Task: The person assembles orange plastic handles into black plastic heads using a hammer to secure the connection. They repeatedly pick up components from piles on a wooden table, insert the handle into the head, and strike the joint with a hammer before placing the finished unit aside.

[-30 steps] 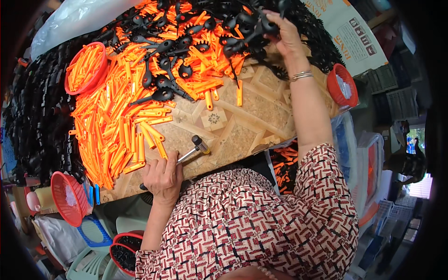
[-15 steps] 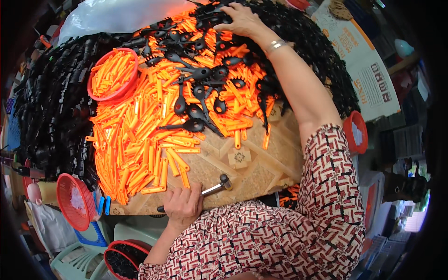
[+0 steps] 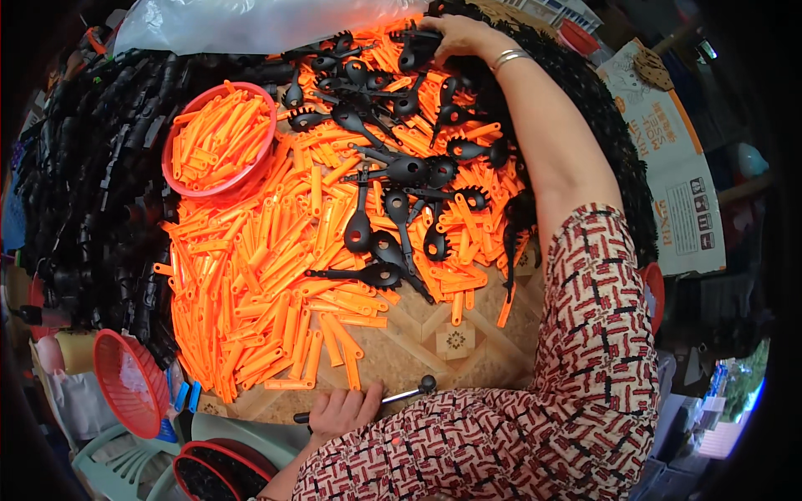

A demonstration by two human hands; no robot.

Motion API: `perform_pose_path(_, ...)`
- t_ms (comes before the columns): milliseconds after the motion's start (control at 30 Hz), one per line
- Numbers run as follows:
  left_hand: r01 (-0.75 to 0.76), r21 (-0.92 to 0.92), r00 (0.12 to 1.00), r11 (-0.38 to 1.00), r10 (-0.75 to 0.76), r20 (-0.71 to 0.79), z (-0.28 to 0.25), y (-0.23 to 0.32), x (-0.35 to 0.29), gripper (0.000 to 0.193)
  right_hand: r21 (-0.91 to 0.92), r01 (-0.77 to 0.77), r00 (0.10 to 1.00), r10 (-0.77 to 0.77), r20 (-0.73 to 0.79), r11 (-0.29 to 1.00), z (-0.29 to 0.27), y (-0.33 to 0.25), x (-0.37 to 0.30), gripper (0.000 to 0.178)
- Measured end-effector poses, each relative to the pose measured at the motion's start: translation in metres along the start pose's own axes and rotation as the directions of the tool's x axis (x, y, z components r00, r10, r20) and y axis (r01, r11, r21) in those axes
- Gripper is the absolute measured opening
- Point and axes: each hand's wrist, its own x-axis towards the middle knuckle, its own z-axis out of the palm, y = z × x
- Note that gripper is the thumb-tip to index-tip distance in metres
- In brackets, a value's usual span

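My left hand [image 3: 347, 408] is closed around a small hammer [image 3: 404, 395] with a metal shaft and dark round head, at the near table edge. Part of its dark handle shows left of my fist. My right hand [image 3: 464, 37], with a bracelet at the wrist, reaches to the far side over black slotted pasta spoon heads [image 3: 408, 170]. Its thumb and fingers are apart; the fingertips are partly lost among the dark pieces. Orange plastic handles [image 3: 251, 284] lie in a big heap between my hands, with many black spoon heads scattered on top.
A red basin [image 3: 269, 150] of orange handles stands in the heap. Black parts pile up at left [image 3: 92, 167] and far right. Clear plastic sheeting [image 3: 242, 25] lies at the back. A red basket [image 3: 125, 384] and a pale green chair [image 3: 125, 468] stand lower left; a printed carton [image 3: 668, 167] is at right.
The whole view has shifted, so the table sits lower and more to the right. My right hand has gone slightly farther back over the spoon heads. My left hand keeps holding the hammer.
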Motion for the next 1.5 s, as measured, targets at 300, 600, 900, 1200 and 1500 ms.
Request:
perform_pose_path(300, 0.027, -0.145, 1.0, 0.989, -0.029, -0.009, -0.027, 0.002, 0.011, 0.021, 0.02, -0.007, 0.974, 0.002, 0.228, 1.0, -0.075, 0.006, -0.186, 0.065)
perform_pose_path(600, 0.026, -0.207, 0.999, 0.978, -0.034, -0.035, -0.045, 0.008, 0.019, 0.019, 0.277, -0.107, 0.957, 0.024, 0.288, 0.955, -0.158, -0.04, -0.288, 0.042)
perform_pose_path(900, -0.008, -0.164, 0.995, 0.986, -0.008, -0.094, -0.045, 0.002, 0.016, 0.016, 0.219, 0.256, 0.959, -0.276, 0.068, 0.942, -0.024, -0.163, -0.077, 0.108)
perform_pose_path(1200, -0.016, -0.136, 0.997, 0.991, 0.006, -0.079, -0.045, 0.002, 0.01, 0.014, 0.137, 0.054, 0.93, -0.1, 0.354, 0.989, -0.009, -0.174, -0.022, 0.086)
perform_pose_path(1500, 0.019, -0.209, 0.996, 0.978, -0.036, -0.078, -0.054, 0.002, 0.013, 0.019, -0.079, 0.163, 0.985, -0.156, 0.078, 0.984, -0.063, -0.177, -0.098, 0.04)
